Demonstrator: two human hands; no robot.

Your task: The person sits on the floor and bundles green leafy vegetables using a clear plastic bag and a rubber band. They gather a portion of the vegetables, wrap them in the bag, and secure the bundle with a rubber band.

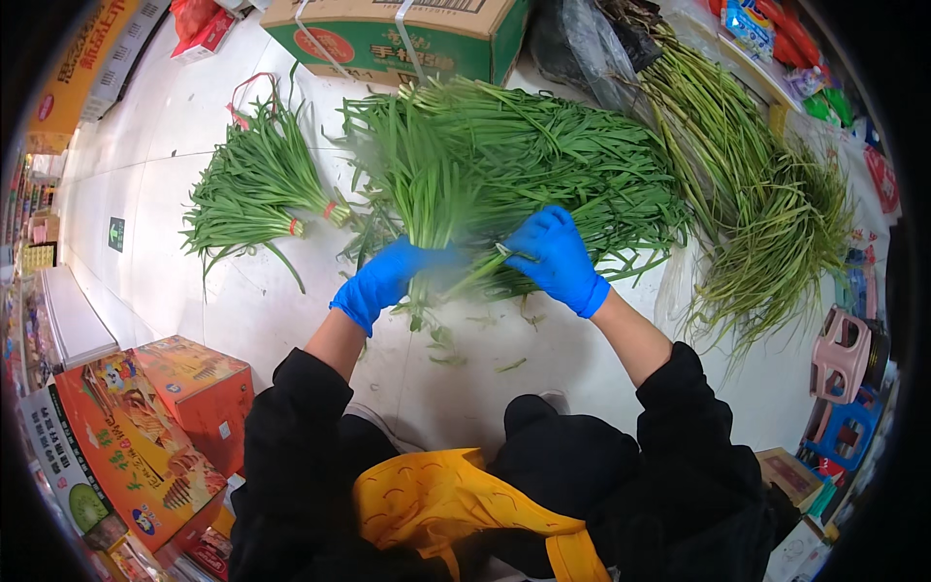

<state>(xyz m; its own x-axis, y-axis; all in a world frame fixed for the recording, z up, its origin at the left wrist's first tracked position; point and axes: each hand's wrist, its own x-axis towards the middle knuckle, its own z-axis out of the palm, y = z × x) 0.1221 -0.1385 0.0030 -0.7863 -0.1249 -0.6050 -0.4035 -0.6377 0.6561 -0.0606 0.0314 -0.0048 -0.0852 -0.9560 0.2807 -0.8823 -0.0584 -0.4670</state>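
My left hand, in a blue glove, grips a loose bunch of long flat green leaves, apparently garlic chives, near its pale stem ends. The leaves fan away from me. To the right, my blue-gloved right hand pinches a few chive stalks at their ends. Past both hands a large pile of chives is spread on the floor. Two bundles of chives, tied with red bands, lie to the left. Some leaves near my left hand look blurred.
Behind the pile stands a green and brown carton. Long, yellowing greens lie at the right beside a dark plastic bag. Leaf scraps dot the pale tiled floor. Orange boxes stand at left, plastic stools at right.
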